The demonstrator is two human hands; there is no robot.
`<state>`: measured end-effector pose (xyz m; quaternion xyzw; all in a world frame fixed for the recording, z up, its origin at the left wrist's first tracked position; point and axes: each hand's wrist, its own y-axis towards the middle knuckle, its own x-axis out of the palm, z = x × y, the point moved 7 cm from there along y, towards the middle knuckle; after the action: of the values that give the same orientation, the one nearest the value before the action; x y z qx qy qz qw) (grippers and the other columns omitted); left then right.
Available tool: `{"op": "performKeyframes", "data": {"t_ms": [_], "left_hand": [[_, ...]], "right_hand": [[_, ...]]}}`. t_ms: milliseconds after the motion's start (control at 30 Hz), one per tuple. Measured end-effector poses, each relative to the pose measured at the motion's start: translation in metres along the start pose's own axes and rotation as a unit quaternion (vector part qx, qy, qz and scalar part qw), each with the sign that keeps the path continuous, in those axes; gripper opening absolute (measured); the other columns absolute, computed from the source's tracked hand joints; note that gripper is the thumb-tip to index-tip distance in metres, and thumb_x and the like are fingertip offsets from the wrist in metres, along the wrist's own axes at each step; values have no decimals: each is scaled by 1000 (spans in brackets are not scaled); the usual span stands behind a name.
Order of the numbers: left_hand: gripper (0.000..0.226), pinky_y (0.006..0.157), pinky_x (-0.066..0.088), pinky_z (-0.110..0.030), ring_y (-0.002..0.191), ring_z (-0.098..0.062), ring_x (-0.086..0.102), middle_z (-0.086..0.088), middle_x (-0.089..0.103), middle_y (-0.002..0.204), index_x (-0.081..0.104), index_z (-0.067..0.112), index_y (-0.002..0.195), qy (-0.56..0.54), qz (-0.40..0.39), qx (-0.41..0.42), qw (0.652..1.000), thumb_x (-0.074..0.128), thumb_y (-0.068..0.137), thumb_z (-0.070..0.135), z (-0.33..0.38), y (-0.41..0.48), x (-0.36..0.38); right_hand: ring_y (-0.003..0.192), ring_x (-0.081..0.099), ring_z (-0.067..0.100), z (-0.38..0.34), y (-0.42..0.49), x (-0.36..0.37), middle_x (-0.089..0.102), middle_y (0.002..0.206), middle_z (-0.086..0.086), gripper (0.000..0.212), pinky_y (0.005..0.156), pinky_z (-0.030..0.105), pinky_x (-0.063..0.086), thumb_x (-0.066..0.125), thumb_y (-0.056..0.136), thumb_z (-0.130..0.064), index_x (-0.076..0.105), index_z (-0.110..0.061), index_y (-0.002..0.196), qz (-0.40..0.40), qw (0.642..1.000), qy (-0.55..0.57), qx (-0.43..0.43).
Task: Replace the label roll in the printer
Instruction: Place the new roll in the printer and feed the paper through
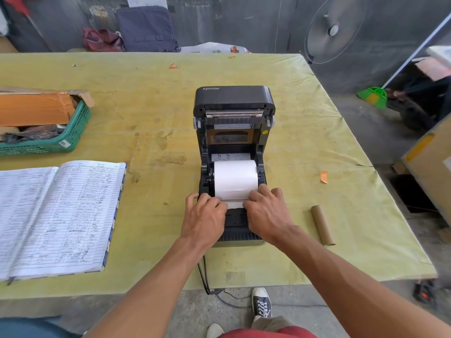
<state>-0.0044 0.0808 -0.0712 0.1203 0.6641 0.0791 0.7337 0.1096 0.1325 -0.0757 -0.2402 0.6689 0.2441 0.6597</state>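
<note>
A black label printer (233,98) stands on the yellow-green table (151,113) with its lid tipped up and back. A full white label roll (235,178) lies in its open bay. The roll's loose end (234,204) reaches forward over the front guides. My left hand (203,217) rests on the left side of that strip, fingers bent down on it. My right hand (267,211) presses the strip's right side, beside the roll. An empty brown cardboard core (322,225) lies on the table to the printer's right.
An open handwritten ledger (56,215) lies at the left, with a green basket (70,135) of cardboard behind it. An orange paper scrap (324,176) sits to the right. The printer's black cables (204,276) hang over the near edge. A fan (333,29) stands beyond the far right corner.
</note>
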Motion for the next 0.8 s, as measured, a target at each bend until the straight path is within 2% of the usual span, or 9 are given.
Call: {"op": "performKeyframes", "data": {"t_ms": [167, 333, 433, 600, 800], "left_hand": [[14, 85, 45, -43, 73, -22, 60, 3, 67, 69, 72, 16, 72, 5, -16, 22, 1000, 71, 79, 3, -1, 4, 1], [15, 85, 44, -42, 75, -24, 59, -1, 69, 75, 70, 14, 81, 20, -22, 77, 997, 62, 86, 2, 4, 10, 1], [12, 78, 47, -43, 75, -25, 59, -3, 68, 76, 68, 13, 79, 24, -7, 96, 995, 66, 84, 2, 6, 9, -2], [11, 65, 41, -40, 78, -26, 55, -4, 62, 79, 65, 12, 76, 37, 2, 92, 995, 70, 79, 3, 8, 6, -2], [14, 65, 40, -38, 77, -25, 54, -1, 62, 75, 63, 15, 75, 41, -12, 55, 998, 69, 80, 3, 8, 3, -1]], "right_hand": [[91, 42, 22, 4, -4, 2, 58, 85, -2, 13, 77, 37, 31, 56, 90, -13, 63, -17, 80, -3, 1000, -3, 4], [79, 35, 20, 3, 0, -3, 60, 82, -2, 12, 73, 37, 26, 57, 92, -12, 57, -19, 82, -1, 1000, -5, 1], [81, 42, 22, 1, 0, -4, 60, 83, -2, 9, 72, 36, 26, 59, 92, -12, 62, -18, 87, 5, 1000, -4, -4], [91, 48, 26, -6, 3, -5, 58, 89, 3, 8, 76, 39, 32, 60, 92, -9, 63, -15, 87, 1, 1000, -11, -21], [89, 50, 25, -6, -1, -4, 61, 89, 3, 7, 83, 40, 35, 58, 94, -9, 61, -15, 93, -8, 999, -25, -29]]}}
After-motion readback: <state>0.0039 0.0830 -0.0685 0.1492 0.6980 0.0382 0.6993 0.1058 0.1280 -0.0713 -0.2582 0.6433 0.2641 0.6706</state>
